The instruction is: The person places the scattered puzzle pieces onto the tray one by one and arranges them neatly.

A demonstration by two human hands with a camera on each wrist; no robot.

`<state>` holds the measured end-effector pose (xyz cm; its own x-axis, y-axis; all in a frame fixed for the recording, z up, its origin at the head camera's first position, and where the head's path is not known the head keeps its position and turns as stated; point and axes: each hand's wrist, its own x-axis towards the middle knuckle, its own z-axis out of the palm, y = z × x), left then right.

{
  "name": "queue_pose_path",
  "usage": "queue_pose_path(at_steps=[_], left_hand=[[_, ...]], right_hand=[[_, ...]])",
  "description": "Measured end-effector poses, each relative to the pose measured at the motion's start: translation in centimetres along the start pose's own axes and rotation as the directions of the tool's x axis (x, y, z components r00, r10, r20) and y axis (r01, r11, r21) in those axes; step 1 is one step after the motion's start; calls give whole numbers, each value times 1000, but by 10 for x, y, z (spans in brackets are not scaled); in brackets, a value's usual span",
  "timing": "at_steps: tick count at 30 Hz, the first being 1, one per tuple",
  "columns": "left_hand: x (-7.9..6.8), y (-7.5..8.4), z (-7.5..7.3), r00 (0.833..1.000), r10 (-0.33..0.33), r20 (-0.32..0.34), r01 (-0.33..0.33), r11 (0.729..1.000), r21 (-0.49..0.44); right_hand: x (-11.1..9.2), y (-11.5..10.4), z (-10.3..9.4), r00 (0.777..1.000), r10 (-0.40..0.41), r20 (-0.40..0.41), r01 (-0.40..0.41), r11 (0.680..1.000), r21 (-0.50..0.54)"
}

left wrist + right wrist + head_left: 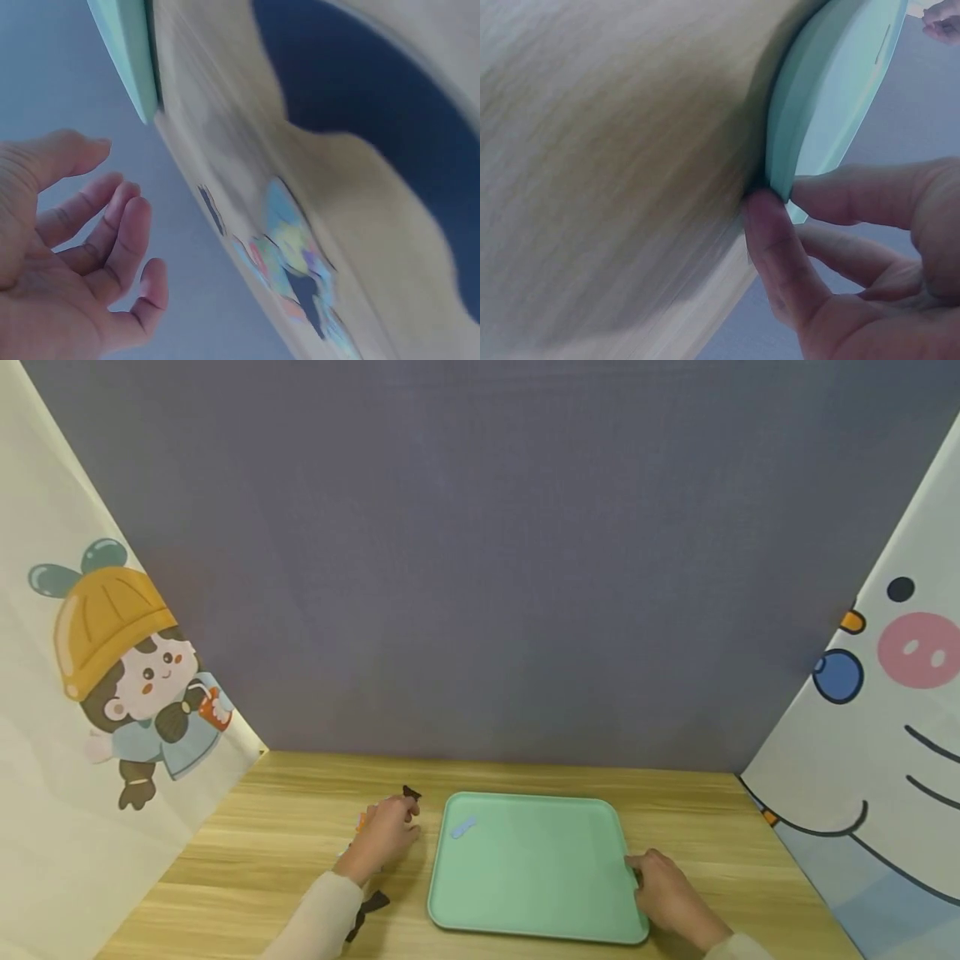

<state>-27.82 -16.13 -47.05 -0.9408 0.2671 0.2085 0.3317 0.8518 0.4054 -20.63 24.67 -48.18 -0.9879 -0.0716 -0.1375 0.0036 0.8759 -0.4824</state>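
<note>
A pale green tray [532, 868] lies on the table, with a small flat light-blue piece [463, 827] near its far left corner. At the tray's right edge, my right hand [667, 893] pinches the rim between thumb and fingers, as the right wrist view also shows. To the left of the tray, my left hand [386, 833] is over several flat colourful pieces [292, 247], partly hiding them in the head view. Its fingers are loosely bent and hold nothing. Just beyond it lies a small dark piece [411, 792]; a larger dark piece [371, 908] lies nearer, beside the left sleeve.
The wooden table [697, 818] ends at a dark grey cloth backdrop [480, 568]. White side panels with a cartoon child [142, 668] and a pig-nosed figure [918, 652] stand to the left and right.
</note>
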Motion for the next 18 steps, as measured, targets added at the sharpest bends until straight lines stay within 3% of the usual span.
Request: queue_pose_path(at_steps=[10, 18], left_hand=[[-21, -24, -5, 998, -20, -57, 24, 997, 73], [-36, -37, -9, 996, -91, -20, 93, 993, 73]], right_hand=[[-2, 0, 0, 999, -43, -11, 43, 999, 27], [-4, 0, 0, 998, -56, -18, 56, 998, 26]])
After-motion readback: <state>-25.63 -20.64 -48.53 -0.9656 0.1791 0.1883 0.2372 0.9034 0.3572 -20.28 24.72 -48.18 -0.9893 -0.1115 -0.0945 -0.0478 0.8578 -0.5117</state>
